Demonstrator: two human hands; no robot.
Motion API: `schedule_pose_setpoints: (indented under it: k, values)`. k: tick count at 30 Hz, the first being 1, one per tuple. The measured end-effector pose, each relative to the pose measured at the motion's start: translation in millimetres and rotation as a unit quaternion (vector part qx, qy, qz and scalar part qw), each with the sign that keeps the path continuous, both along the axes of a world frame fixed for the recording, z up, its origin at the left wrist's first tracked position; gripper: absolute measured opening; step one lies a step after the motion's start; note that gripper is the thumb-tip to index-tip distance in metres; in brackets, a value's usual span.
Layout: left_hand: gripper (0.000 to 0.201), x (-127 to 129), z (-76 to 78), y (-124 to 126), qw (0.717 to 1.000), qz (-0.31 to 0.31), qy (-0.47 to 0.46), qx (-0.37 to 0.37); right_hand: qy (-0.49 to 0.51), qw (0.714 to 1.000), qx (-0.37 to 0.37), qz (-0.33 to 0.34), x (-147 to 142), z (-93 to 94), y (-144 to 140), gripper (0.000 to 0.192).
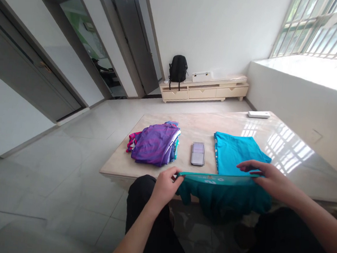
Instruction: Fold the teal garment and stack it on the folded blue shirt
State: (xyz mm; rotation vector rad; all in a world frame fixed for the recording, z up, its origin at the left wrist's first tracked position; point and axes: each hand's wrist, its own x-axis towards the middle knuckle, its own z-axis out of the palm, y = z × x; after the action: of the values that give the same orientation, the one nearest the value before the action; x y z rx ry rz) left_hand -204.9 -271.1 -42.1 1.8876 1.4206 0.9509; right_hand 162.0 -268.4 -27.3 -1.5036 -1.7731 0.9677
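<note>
The left hand and right hand each pinch one end of a teal shirt, held stretched at the near edge of the desk. Its lower part hangs off the desk. A phone lies beside a folded purple pile.

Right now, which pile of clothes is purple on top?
The folded clothes stack left of the phone. The teal garment both hands hold is blue-green.
</note>
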Motion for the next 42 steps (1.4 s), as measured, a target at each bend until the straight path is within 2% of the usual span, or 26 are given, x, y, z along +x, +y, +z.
schedule_pose_setpoints:
  k: [2, 5, 10, 14, 17, 19, 21, 24, 26, 28, 31, 33, 34, 36, 39, 42]
  values:
    - [0.018, 0.8, 3.4, 2.5, 0.999, 0.01, -0.023, -0.023, -0.046, 0.998, 0.025, -0.035, 2.3, 5.3, 2.1, 0.051]
    - [0.015, 2.6, 10.2, 3.2, 0.999, 0.011, -0.041, -0.012, -0.076, 0.995, 0.038, -0.05, 6.4, 9.9, 2.5, 0.049]
    - [0.016, 7.0, 17.2, -5.1, 0.999, -0.003, -0.016, 0.031, -0.045, 0.997, 0.033, -0.048, 3.6, 17.0, -5.7, 0.052]
    - [0.016, 1.9, 21.5, -21.7, 0.998, -0.028, 0.013, 0.05, -0.011, 0.999, 0.02, -0.04, 0.1, 25.2, -20.4, 0.05]
    - [0.011, -8.3, 29.0, -40.6, 0.993, -0.096, 0.03, 0.064, -0.006, 1.0, 0.014, 0.014, 4.0, 30.2, -41.5, 0.04]
    - [0.017, -16.4, 33.9, -54.1, 0.985, -0.166, 0.027, 0.048, 0.001, 0.997, -0.013, 0.075, 9.5, 29.8, -60.2, 0.031]
    - [0.023, -24.8, 36.7, -65.4, 0.976, -0.219, 0.013, 0.016, 0.005, 0.995, -0.036, 0.095, 14.9, 26.2, -80.9, 0.026]
    - [0.03, -36.5, 36.2, -74.6, 0.969, -0.244, -0.02, -0.024, 0.007, 0.999, -0.041, 0.033, 18.2, 19.9, -109.8, 0.03]
    - [0.036, -42.5, 35.1, -75.3, 0.964, -0.257, -0.046, -0.047, 0.012, 1.0, -0.023, -0.011, 18.8, 18.8, -123.0, 0.04]
    - [0.041, -46.0, 36.1, -73.6, 0.958, -0.27, -0.063, -0.067, 0.002, 1.0, 0.006, -0.019, 22.7, 20.3, -127.8, 0.051]
    - [0.045, -45.9, 43.6, -69.6, 0.962, -0.259, -0.048, -0.075, -0.07, 0.995, 0.035, 0.062, 37.4, 23.8, -120.6, 0.048]
    - [0.034, -43.0, 50.4, -67.0, 0.971, -0.23, -0.021, -0.052, -0.115, 0.986, 0.038, 0.114, 47.8, 25.2, -112.1, 0.041]
    - [0.025, -41.0, 53.3, -65.7, 0.976, -0.217, -0.009, -0.032, -0.122, 0.984, 0.044, 0.118, 51.2, 25.5, -108.5, 0.037]
    - [0.014, -36.7, 56.9, -63.2, 0.98, -0.2, 0.007, 0.017, -0.122, 0.986, 0.075, 0.08, 52.6, 25.8, -104.6, 0.028]
    - [0.018, -31.0, 56.9, -60.6, 0.98, -0.179, 0.013, 0.088, -0.135, 0.98, 0.144, 0.011, 44.8, 27.3, -105.9, 0.023]
    - [0.013, -26.7, 55.9, -60.6, 0.978, -0.143, -0.003, 0.152, -0.166, 0.962, 0.213, -0.033, 35.5, 30.5, -110.6, 0.022]
